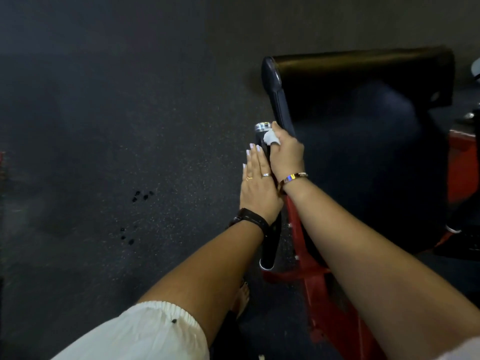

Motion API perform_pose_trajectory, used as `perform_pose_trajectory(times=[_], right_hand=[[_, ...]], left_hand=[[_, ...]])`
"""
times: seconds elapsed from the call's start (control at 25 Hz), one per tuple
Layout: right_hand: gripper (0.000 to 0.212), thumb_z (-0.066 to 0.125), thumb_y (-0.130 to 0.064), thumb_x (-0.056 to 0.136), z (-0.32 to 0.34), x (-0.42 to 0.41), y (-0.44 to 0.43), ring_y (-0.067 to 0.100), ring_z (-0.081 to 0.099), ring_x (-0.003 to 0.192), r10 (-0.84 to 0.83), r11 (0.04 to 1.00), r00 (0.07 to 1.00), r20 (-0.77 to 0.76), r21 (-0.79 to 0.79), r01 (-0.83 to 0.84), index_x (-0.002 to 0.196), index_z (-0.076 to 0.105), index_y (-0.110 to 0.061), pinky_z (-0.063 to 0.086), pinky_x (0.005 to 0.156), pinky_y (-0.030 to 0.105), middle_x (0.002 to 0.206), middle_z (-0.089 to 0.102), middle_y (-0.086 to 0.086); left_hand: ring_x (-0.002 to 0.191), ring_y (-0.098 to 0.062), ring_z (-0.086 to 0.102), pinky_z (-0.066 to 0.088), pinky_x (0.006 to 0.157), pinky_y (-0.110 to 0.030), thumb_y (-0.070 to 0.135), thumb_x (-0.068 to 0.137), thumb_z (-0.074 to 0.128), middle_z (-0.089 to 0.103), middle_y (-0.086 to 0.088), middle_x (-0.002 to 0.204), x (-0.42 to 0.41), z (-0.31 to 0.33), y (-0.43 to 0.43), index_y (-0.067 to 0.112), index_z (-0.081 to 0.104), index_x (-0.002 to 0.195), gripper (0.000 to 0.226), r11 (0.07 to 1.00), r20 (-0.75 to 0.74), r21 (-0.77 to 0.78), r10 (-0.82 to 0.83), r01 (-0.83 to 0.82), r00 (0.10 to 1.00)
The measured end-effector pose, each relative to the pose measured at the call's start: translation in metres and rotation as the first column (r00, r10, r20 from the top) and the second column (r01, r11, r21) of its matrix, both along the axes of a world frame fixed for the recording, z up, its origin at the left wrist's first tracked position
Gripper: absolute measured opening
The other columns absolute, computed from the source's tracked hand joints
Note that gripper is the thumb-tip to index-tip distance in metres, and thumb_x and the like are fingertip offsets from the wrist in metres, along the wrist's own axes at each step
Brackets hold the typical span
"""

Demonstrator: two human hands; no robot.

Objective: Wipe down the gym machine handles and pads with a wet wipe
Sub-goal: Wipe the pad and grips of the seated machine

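A black handle [260,140] with a chrome end cap points up at the centre of the head view. My right hand [287,154] is closed around its upper part and presses a white wet wipe [271,137] against it just below the cap. My left hand [258,189] lies flat along the handle's left side, fingers straight and together, holding nothing. Behind the handle a black padded arm [280,100] rises to a long black roller pad [363,63]. A second black grip [270,245] hangs lower, partly hidden by my left wrist.
The machine's red frame [319,289] runs along the floor under my right forearm, with another red part [459,165] at the right edge. Dark speckled rubber floor [117,152] fills the left half. My foot [241,297] stands close to the frame.
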State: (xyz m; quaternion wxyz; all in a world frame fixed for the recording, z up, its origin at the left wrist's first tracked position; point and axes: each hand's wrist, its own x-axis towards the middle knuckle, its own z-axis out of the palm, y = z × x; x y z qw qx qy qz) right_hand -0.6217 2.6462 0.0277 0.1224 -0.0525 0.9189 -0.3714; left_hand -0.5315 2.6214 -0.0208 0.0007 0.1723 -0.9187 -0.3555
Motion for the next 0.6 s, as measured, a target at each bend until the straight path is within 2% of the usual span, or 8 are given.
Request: perform_pose_trajectory(times=[0.16,0.24,0.28,0.32,0.36,0.44,0.52,0.6], right_hand=[[0.038,0.048,-0.008,0.093,0.005,-0.039,-0.028,0.029,0.052,0.120,0.170,0.982,0.980,-0.100,0.106,-0.159,0.130,0.055,-0.009,0.039,0.098,0.028,0.130,0.056,0.014],[0.027,0.052,-0.011,0.088,0.007,-0.044,-0.038,0.031,0.055,0.111,0.458,0.827,0.887,-0.059,0.395,-0.401,0.112,0.065,-0.011,0.044,0.082,0.032,0.117,0.061,0.013],[0.023,0.052,-0.011,0.086,0.006,-0.041,-0.036,0.029,0.054,0.108,0.565,0.730,0.824,-0.040,0.490,-0.477,0.104,0.067,-0.012,0.043,0.077,0.031,0.112,0.061,0.011],[0.022,0.051,-0.011,0.085,0.003,-0.038,-0.030,0.027,0.053,0.107,0.622,0.696,0.780,-0.076,0.511,-0.505,0.101,0.067,-0.012,0.044,0.078,0.031,0.109,0.061,0.009],[0.023,0.050,-0.012,0.086,0.001,-0.034,-0.022,0.026,0.054,0.105,0.620,0.731,0.769,-0.158,0.473,-0.492,0.101,0.067,-0.011,0.044,0.080,0.032,0.107,0.062,0.008],[0.027,0.046,-0.016,0.087,0.004,-0.038,-0.011,0.023,0.059,0.099,0.472,0.871,0.848,-0.242,0.277,-0.406,0.097,0.070,-0.012,0.044,0.081,0.027,0.102,0.067,0.007],[0.024,0.051,-0.014,0.089,0.008,-0.055,-0.011,0.017,0.062,0.100,0.301,0.954,0.952,-0.060,0.024,-0.300,0.096,0.074,-0.013,0.043,0.083,0.017,0.101,0.071,0.004],[0.021,0.056,-0.010,0.088,0.008,-0.058,-0.009,0.013,0.063,0.103,0.229,0.965,0.972,0.044,-0.142,-0.221,0.098,0.074,-0.012,0.045,0.091,0.019,0.100,0.071,0.001]], left_hand=[[0.140,-0.036,0.027,0.025,0.112,-0.041,0.014,0.089,0.054,0.023,-0.027,0.152,-0.003,-0.003,0.013,-0.005,0.010,0.145,0.074,0.988,-0.070,-0.095,0.118,-0.125,0.991],[0.140,-0.037,0.028,0.026,0.112,-0.042,0.015,0.089,0.053,0.028,-0.027,0.150,-0.003,-0.005,0.012,-0.007,0.024,0.144,0.065,0.992,-0.035,-0.091,0.081,-0.084,0.996],[0.140,-0.038,0.027,0.027,0.113,-0.043,0.017,0.091,0.048,0.030,-0.028,0.148,-0.004,-0.006,0.012,-0.007,0.029,0.142,0.060,0.995,-0.032,-0.078,0.062,-0.064,0.998],[0.139,-0.038,0.029,0.030,0.113,-0.044,0.020,0.091,0.041,0.032,-0.029,0.147,-0.004,-0.008,0.011,-0.007,0.032,0.141,0.058,0.994,-0.032,-0.099,0.040,-0.043,0.999],[0.139,-0.037,0.030,0.031,0.112,-0.044,0.024,0.090,0.035,0.032,-0.029,0.147,-0.002,-0.009,0.008,-0.007,0.032,0.141,0.059,0.991,-0.029,-0.135,0.019,-0.023,0.999],[0.142,-0.034,0.021,0.023,0.115,-0.041,0.031,0.091,0.030,0.020,-0.027,0.152,0.003,-0.010,0.002,-0.006,0.022,0.145,0.066,0.987,-0.068,-0.154,-0.043,0.032,0.997],[0.145,-0.024,0.003,0.010,0.118,-0.037,0.035,0.095,0.029,0.001,-0.016,0.156,0.002,-0.010,-0.010,-0.002,0.008,0.148,0.068,0.998,-0.157,0.053,-0.036,0.045,0.987],[0.143,-0.017,-0.005,0.005,0.119,-0.033,0.028,0.096,0.030,-0.006,-0.009,0.155,-0.006,-0.005,-0.028,0.000,0.003,0.148,0.065,0.953,-0.195,0.300,0.095,-0.033,0.976]])
